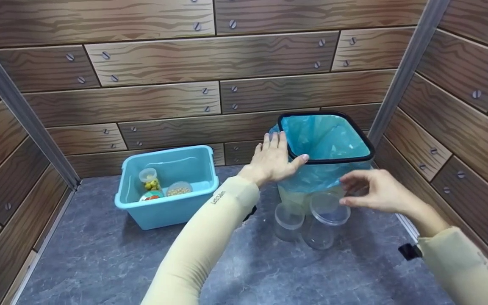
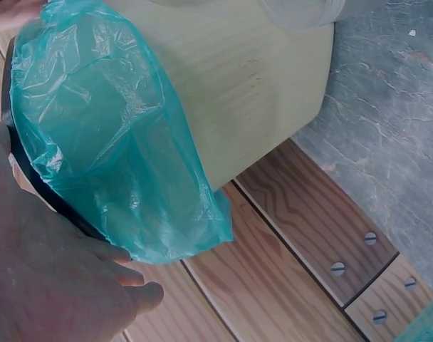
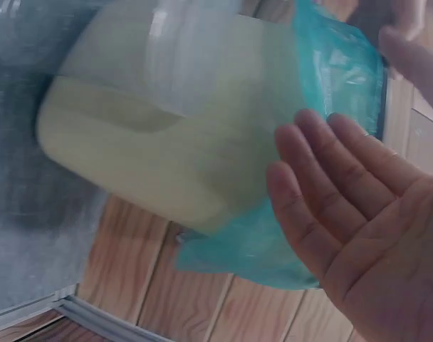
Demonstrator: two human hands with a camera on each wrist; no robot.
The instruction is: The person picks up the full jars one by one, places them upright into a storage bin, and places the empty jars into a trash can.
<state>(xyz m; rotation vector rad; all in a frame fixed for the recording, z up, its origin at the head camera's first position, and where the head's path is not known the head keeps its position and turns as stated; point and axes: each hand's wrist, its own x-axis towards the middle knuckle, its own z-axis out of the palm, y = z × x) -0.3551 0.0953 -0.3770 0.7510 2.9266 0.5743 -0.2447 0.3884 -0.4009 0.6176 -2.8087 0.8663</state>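
Observation:
A pale waste bin (image 2: pixel 231 85) stands at the right, lined with a thin blue-green plastic bag (image 1: pixel 324 131) folded over its black rim (image 1: pixel 333 161). My left hand (image 1: pixel 271 161) rests with straight, spread fingers at the left side of that rim. Below the front right corner, my right hand (image 1: pixel 373 191) is held with bent, parted fingers, palm toward the bin; the right wrist view shows nothing in it. Just left of its fingertips are two clear plastic jars, a taller one (image 1: pixel 320 237) and a smaller one (image 1: pixel 287 226), standing before the bin.
At the left a light blue tub (image 1: pixel 163 217) holds a small jar of yellow pieces (image 1: pixel 151 182), a round container of beige beans (image 1: pixel 179 189) and a green-and-orange item (image 1: pixel 151 195). Wood-patterned walls (image 1: pixel 163 101) enclose the grey marbled surface (image 1: pixel 100 262).

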